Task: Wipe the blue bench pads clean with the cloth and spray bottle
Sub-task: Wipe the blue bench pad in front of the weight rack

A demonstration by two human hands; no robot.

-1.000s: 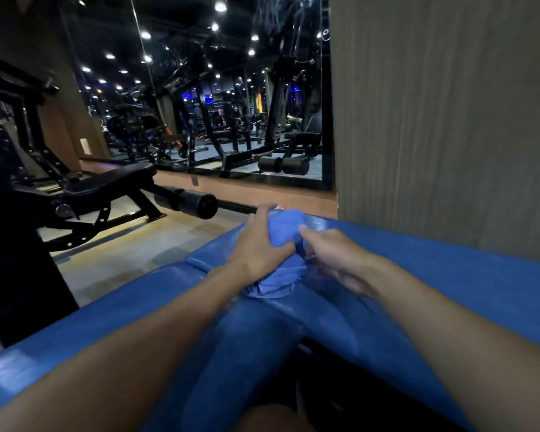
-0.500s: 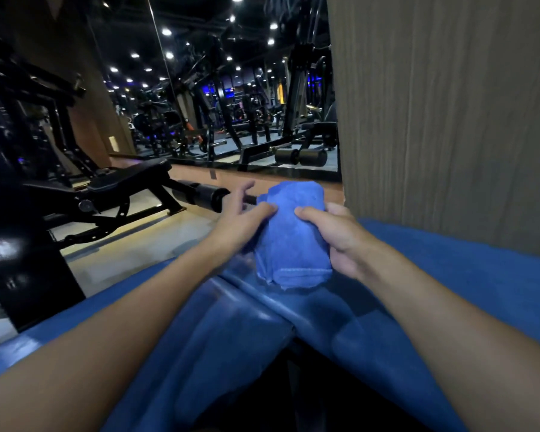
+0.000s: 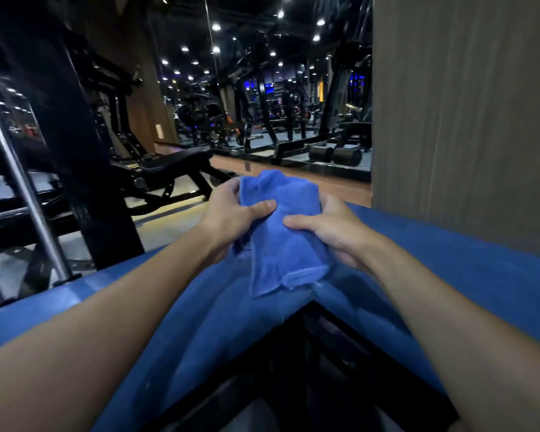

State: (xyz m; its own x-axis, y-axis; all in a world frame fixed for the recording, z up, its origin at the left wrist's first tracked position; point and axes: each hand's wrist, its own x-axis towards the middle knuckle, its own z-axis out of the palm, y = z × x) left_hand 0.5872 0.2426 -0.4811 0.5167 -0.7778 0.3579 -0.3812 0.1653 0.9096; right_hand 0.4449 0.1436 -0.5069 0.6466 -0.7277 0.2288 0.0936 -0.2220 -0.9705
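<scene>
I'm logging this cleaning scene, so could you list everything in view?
cloth: one, blue, held above the pads by both hands
bench pads: at least two, blue, below the hands, meeting in a V
workout bench: one, black, on the floor at left
metal bar: one, silver, far left, slanted
mirror: one, on the back wall, reflecting gym machines
wall panel: one, grey-brown, right
left hand: grips the cloth's left side
right hand: grips the cloth's right side
</scene>
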